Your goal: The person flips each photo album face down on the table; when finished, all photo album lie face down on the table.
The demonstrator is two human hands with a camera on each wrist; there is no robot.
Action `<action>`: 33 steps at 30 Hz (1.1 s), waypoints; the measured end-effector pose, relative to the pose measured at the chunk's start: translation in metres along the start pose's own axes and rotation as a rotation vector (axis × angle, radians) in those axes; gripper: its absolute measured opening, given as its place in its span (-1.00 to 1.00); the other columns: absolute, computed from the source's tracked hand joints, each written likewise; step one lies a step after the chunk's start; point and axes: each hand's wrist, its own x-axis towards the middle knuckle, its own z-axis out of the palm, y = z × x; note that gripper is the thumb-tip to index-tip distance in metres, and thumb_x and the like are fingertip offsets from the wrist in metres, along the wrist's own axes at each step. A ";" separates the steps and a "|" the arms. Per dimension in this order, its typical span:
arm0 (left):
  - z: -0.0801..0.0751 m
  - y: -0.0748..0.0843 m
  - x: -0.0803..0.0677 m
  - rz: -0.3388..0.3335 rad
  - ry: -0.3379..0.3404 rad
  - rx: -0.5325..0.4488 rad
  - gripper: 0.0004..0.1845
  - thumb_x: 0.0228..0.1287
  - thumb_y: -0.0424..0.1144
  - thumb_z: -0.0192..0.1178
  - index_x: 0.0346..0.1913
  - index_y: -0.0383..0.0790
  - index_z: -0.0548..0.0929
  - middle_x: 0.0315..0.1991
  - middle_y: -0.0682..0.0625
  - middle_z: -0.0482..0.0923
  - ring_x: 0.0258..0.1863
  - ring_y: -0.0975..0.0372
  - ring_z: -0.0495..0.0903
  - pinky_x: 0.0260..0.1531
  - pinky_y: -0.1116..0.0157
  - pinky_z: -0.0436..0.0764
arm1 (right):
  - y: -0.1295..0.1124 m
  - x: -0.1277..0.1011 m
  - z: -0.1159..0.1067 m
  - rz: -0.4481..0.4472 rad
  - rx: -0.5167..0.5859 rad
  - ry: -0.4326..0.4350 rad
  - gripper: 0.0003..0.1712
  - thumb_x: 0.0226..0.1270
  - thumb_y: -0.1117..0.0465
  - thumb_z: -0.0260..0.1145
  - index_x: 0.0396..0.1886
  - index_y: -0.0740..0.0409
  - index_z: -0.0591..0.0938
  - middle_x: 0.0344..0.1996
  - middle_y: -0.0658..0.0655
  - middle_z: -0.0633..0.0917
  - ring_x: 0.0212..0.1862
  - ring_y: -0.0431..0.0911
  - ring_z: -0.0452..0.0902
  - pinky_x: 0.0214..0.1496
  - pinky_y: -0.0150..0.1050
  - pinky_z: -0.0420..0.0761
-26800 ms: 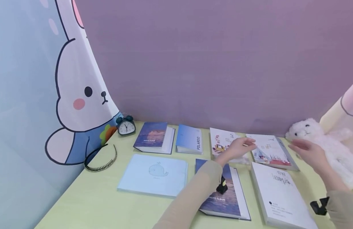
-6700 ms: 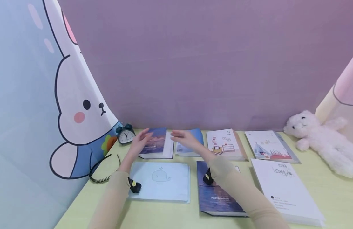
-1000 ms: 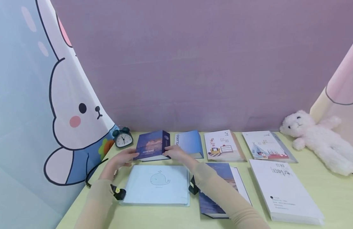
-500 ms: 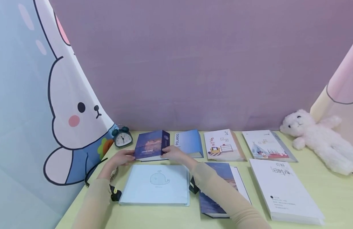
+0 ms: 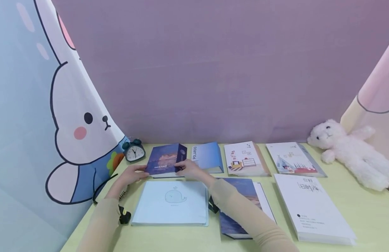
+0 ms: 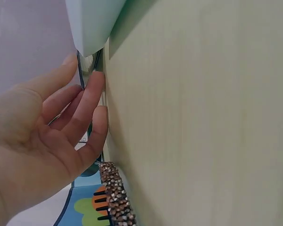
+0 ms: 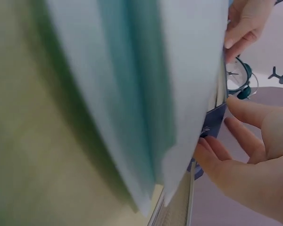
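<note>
Left hand (image 5: 130,175) and right hand (image 5: 192,170) have come down to the photo album (image 5: 162,159).
It lies on the desk (image 5: 169,238) between them, its spine (image 5: 182,153) at right, running front to back. Bent fingers (image 5: 180,163), a little apart, pinch its near corners; both hands are about equally close.

The hands (image 5: 192,170) hide parts of the far photo album (image 5: 163,159)

A plain beige fabric left sleeve (image 5: 100,224) matches the beige right sleeve (image 5: 244,212), creased farther up. The blocky black left wrist unit (image 5: 125,218), with a yellow patch (image 5: 124,211), has a black counterpart (image 5: 214,206) on the right.
</note>
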 end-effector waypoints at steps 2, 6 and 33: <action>0.000 0.000 0.000 0.004 -0.006 0.003 -0.37 0.27 -0.09 0.21 0.33 -0.32 0.34 0.24 -0.30 0.39 0.14 -0.04 0.45 -0.05 0.12 0.62 | 0.002 0.002 0.002 -0.006 0.011 0.030 -0.59 0.28 0.20 0.29 0.14 0.03 0.58 0.15 0.14 0.55 0.12 0.04 0.49 0.16 -0.09 0.52; 0.001 0.000 0.000 0.002 -0.009 0.002 -0.35 0.25 -0.09 0.22 0.33 -0.31 0.34 0.25 -0.31 0.37 0.17 -0.07 0.42 -0.02 0.11 0.60 | 0.005 0.005 0.006 -0.015 0.018 0.088 -0.66 0.22 0.23 0.34 0.02 0.05 0.65 0.05 0.15 0.56 0.03 0.01 0.52 0.08 -0.12 0.56; 0.003 0.007 0.002 -0.006 0.008 0.026 -0.40 0.34 -0.10 0.10 0.32 -0.39 0.31 0.30 -0.38 0.26 0.12 -0.13 0.45 -0.03 0.06 0.60 | 0.001 0.002 0.003 0.047 0.059 0.073 -0.59 0.24 0.22 0.32 0.12 0.05 0.59 0.10 0.14 0.56 0.11 0.02 0.48 0.16 -0.09 0.52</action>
